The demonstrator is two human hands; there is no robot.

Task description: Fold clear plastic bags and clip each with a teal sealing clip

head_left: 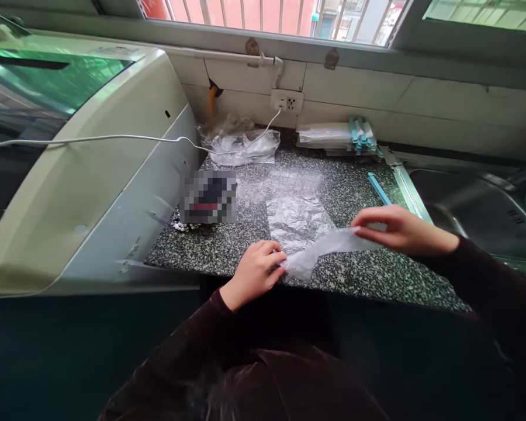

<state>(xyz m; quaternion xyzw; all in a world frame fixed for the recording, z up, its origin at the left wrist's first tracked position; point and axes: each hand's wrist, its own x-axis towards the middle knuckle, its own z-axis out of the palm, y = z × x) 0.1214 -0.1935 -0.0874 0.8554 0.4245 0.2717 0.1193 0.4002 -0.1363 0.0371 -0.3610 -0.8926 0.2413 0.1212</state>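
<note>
A clear, crinkled plastic bag (296,219) lies spread over the speckled granite counter (228,248). Its near edge is drawn up into a whitish strip. My left hand (259,266) pinches one end of that strip near the counter's front edge. The other end is lifted to the right, pinched between thumb and fingers of my right hand (388,230). Just beyond my right hand lies a light-blue plastic strip (379,188), partly hidden by the fingers.
Along the wall sit a crumpled clear bag (245,146) and a stack of bags with blue strips (333,135). A pixelated dark object (208,197) lies left. A white cable (127,137) runs from the wall socket (287,102) past a large appliance (127,152). A metal sink (477,199) is right.
</note>
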